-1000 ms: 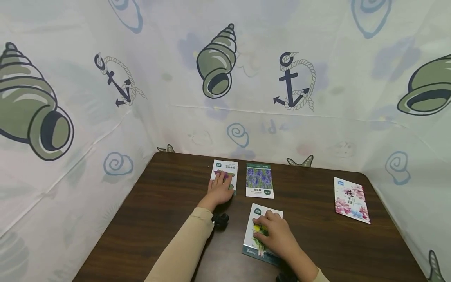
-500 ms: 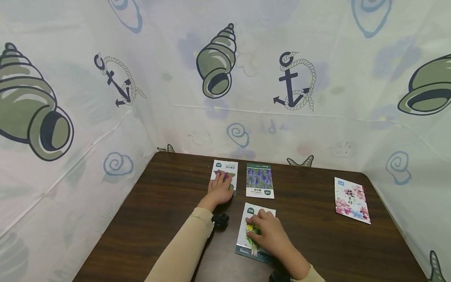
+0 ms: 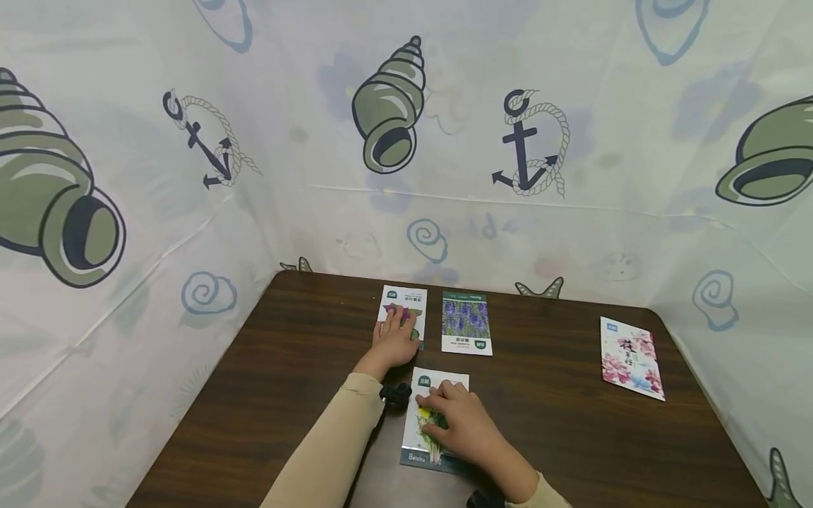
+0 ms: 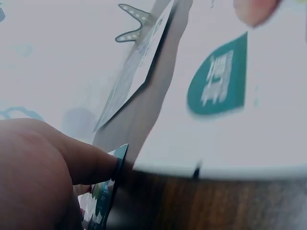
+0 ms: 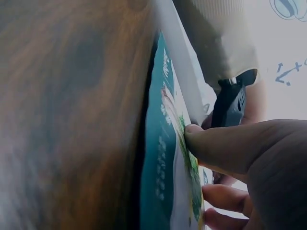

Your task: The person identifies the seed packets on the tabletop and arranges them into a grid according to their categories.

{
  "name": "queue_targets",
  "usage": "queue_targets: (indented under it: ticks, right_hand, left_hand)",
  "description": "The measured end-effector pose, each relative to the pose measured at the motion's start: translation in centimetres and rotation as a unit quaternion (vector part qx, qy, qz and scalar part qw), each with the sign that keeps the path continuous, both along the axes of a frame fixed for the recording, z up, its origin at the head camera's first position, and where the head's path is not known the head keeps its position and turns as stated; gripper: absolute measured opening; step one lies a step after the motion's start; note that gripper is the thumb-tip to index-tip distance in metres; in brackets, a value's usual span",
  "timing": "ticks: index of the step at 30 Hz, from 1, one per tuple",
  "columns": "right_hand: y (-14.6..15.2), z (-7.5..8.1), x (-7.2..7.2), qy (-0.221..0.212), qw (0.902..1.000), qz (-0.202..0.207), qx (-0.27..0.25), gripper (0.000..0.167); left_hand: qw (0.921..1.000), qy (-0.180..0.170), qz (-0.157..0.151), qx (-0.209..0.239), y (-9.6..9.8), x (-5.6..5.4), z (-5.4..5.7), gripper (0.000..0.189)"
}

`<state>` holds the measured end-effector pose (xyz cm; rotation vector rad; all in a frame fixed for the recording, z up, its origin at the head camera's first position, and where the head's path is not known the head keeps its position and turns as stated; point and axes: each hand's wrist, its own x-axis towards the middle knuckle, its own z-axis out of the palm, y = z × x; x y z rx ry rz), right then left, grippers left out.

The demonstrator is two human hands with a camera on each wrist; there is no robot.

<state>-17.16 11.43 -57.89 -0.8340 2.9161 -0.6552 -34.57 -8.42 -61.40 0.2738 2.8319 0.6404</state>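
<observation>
left hand (image 3: 395,346): fingers spread on rectangular white packet with purple print (image 3: 404,298), not gripping | right hand (image 3: 466,427): loosely bent, fingertips on rectangular white packet with teal band (image 3: 414,437), not gripping | purple-flower packet (image 3: 466,323) just right of purple-print one | pink-blossom white packet (image 3: 632,358) well apart, right | all 4 on dark-brown wood-grain table (image 3: 286,381)

Over the link I see the left hand (image 3: 395,343) resting on a white packet (image 3: 408,295) beside a purple-flowered packet (image 3: 466,322), the right hand (image 3: 462,423) touching a Beishu packet (image 3: 418,439), and a pink-blossom packet (image 3: 631,360) well apart across the desk (image 3: 571,423).
</observation>
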Motion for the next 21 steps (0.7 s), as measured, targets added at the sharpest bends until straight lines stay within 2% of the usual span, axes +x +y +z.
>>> queue_targets:
  ticks: [3,10,12,21]
  right_hand:
    - [-0.4,0.0,0.1,-0.004,0.9999,0.015,0.001,0.055]
    - [-0.9,-0.1,0.2,-0.084,0.9952,0.036,-0.035,0.061]
    - [-0.7,-0.3,0.1,-0.094,0.9934,0.047,-0.047,0.063]
    - [0.1,-1.2,-0.2,-0.082,0.9876,0.09,-0.099,0.062]
  left_hand:
    - [1.0,0.004,0.0,0.001,0.0,0.1,0.0,0.07]
    - [1.0,0.007,0.002,-0.006,0.0,-0.1,-0.3,0.069]
    - [0.9999,0.007,0.002,-0.009,0.0,-0.1,-0.3,0.069]
    - [0.9999,0.009,0.004,-0.007,0.2,0.1,-0.2,0.069]
